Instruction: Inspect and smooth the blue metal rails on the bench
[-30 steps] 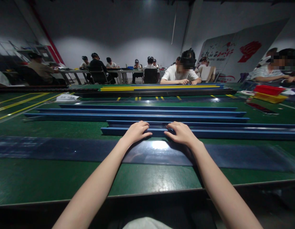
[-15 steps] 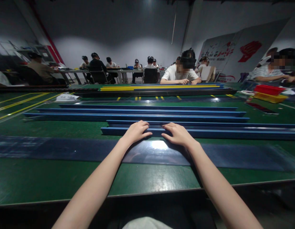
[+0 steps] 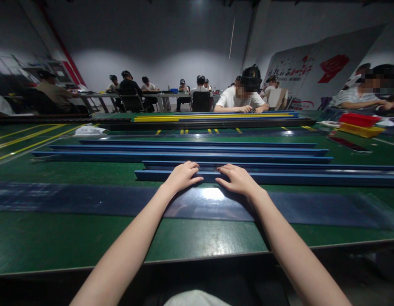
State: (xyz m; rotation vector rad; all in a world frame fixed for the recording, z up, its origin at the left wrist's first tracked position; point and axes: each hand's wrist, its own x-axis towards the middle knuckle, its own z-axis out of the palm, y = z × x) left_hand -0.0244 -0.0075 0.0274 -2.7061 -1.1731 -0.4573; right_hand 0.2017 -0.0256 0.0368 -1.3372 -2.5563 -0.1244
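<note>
Both bare hands rest over a long blue channel-shaped strip (image 3: 295, 178) on the green table. My left hand (image 3: 183, 174) lies across its left part, fingers loosely stretched and thumb apart on the near side. My right hand (image 3: 235, 177) mirrors it a short gap away, thumb and fingers also apart. Neither hand is closed round the strip; the undersides of the fingers are hidden. Nearer to me, below both wrists, lies a wide clear plastic sheet strip (image 3: 98, 199), with a bright reflection in its middle.
Several more blue strips (image 3: 190, 155) lie parallel just beyond. Farther back are yellow strips (image 3: 216, 117), a black strip (image 3: 248, 123), a phone (image 3: 350, 145) and red and yellow trays (image 3: 359, 120). The table's near edge (image 3: 216, 259) runs before me. A person in white (image 3: 227, 100) sits opposite.
</note>
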